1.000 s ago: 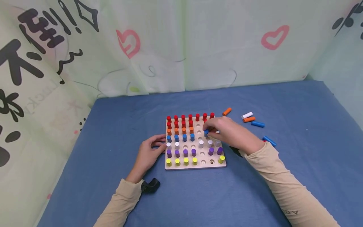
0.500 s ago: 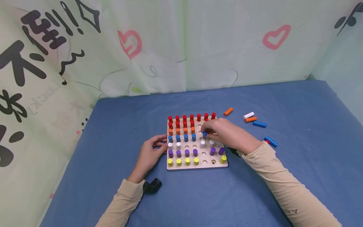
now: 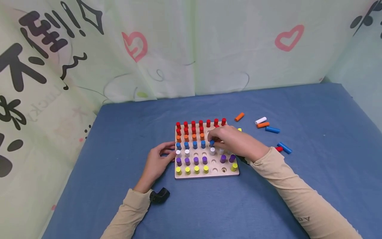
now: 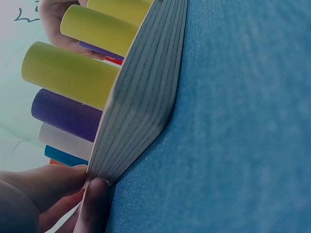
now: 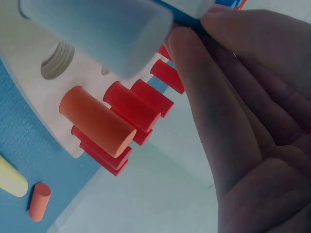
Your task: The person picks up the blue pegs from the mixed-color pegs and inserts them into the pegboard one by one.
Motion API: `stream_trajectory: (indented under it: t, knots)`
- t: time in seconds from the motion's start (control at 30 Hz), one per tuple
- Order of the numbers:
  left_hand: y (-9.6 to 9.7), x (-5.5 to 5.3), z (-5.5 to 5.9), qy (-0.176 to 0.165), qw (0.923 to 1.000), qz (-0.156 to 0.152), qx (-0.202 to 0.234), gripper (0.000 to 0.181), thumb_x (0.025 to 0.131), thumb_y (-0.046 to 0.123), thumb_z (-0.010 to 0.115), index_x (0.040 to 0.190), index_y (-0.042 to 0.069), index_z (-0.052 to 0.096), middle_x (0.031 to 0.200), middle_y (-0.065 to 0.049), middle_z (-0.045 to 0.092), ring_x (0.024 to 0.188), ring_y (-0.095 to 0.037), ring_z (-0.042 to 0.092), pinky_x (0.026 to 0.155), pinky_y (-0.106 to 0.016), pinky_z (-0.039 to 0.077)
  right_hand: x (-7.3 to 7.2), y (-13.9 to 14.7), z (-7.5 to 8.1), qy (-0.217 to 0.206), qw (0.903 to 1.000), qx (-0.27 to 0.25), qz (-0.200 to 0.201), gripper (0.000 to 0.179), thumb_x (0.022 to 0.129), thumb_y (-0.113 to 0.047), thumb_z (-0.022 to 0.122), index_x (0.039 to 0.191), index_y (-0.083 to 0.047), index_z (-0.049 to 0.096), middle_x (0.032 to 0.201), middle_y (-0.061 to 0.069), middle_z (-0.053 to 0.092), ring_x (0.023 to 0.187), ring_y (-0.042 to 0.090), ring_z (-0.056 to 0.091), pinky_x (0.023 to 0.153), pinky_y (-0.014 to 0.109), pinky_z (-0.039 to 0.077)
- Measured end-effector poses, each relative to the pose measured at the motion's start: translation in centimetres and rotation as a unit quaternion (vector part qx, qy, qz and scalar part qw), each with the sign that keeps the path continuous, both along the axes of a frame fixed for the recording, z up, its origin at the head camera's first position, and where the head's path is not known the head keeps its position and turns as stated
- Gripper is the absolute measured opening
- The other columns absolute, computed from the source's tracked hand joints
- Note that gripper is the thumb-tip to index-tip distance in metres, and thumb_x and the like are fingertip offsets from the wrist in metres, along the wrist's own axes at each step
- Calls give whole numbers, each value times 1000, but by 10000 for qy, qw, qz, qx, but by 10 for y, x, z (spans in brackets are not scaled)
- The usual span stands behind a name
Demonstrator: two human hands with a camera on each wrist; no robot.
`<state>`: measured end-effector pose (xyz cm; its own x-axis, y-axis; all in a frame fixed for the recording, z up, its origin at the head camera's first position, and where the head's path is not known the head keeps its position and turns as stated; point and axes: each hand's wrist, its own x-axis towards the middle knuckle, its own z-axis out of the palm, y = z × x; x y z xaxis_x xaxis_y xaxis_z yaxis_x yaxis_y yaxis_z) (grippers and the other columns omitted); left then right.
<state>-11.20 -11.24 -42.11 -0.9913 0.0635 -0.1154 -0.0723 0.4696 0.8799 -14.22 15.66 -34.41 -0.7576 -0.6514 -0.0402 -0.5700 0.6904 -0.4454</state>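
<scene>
A wooden pegboard point(image 3: 191, 177) lies on the blue cloth, with pegs standing in rows of red, orange, blue, white, purple and yellow. My left hand point(image 3: 156, 162) grips its left edge, the thumb point(image 4: 58, 182) on the upper face in the left wrist view. Over the board's right half, my right hand point(image 3: 232, 139) pinches a blue peg point(image 3: 212, 143) between thumb and fingertips. That peg stands upright at the blue row, just right of the blue pegs there; its lower end is hidden behind a white peg point(image 3: 212, 151). The hand also covers part of the board's right side.
Right of the board lie loose pegs: an orange one point(image 3: 239, 117), a white one point(image 3: 261, 120), a second orange one point(image 3: 263, 125), two blue ones including this blue peg point(image 3: 272, 129), and a red peg point(image 3: 279, 149) by the sleeve. A yellow peg point(image 3: 239, 129) shows behind the right hand.
My right hand has shifted a little left with the blue peg, bringing it closer to the other blue pegs. A yellow peg has come into view behind that hand. My left hand keeps its grip.
</scene>
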Motion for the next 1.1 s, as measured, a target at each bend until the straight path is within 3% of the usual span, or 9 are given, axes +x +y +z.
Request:
stream_trajectory:
  t: [0.6,1.1]
  knots:
    - [0,0,0,13,10000,-5,18,37,94,13,68,130,10,64,119,-6,68,99,-18,66,81,-29,59,-2,-2,-3,82,9999,71,75,11,87,-4,74,96,-7,68,85,1,67,72,11,59,66,27,54]
    - [0,-1,1,-7,10000,6,-41,36,94,13,68,130,11,64,120,-6,68,100,-18,65,82,-31,59,3,2,-1,-41,9996,207,-202,23,90,-6,71,113,-2,70,108,11,70,92,19,66,81,36,58]
